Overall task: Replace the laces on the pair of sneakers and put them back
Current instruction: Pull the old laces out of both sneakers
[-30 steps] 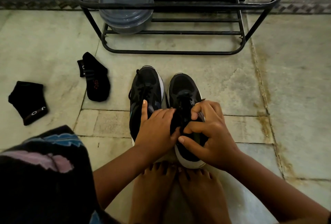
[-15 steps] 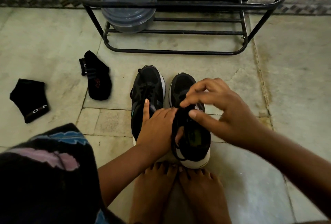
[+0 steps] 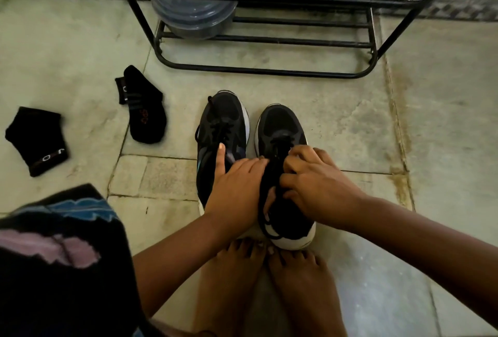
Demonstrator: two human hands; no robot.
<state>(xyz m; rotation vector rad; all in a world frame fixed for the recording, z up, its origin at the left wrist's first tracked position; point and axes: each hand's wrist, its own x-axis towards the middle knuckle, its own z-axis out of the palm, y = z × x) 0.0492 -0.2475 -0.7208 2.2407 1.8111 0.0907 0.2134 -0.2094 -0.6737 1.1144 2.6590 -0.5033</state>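
Far to the left a black folded sock (image 3: pixel 36 145) lies on the stone floor (image 3: pixel 350 126), and a second black sock (image 3: pixel 145 115) lies stretched out nearer the shoes. Behind them stands a black metal shoe rack (image 3: pixel 269 73) with a grey lidded plastic container (image 3: pixel 192 2) on its lowest rails. In the near left corner a dark patterned knee (image 3: pixel 59 242) fills the view. The two black sneakers with white soles stand side by side, toes toward the rack. The left sneaker (image 3: pixel 223 126) is laced, and the person's left hand (image 3: pixel 237 191) lies across its back part with the index finger straight and pointing along the tongue, the other fingers reaching over to the neighbour; whether they grip anything I cannot tell. The right sneaker (image 3: pixel 280 131) has a loose black lace (image 3: pixel 265 224) looping down its inner side to the heel. The right hand (image 3: pixel 315 183) sits over its eyelets, fingers curled and pinching the lace. Bare feet (image 3: pixel 269 282) touch the heels of the sneakers
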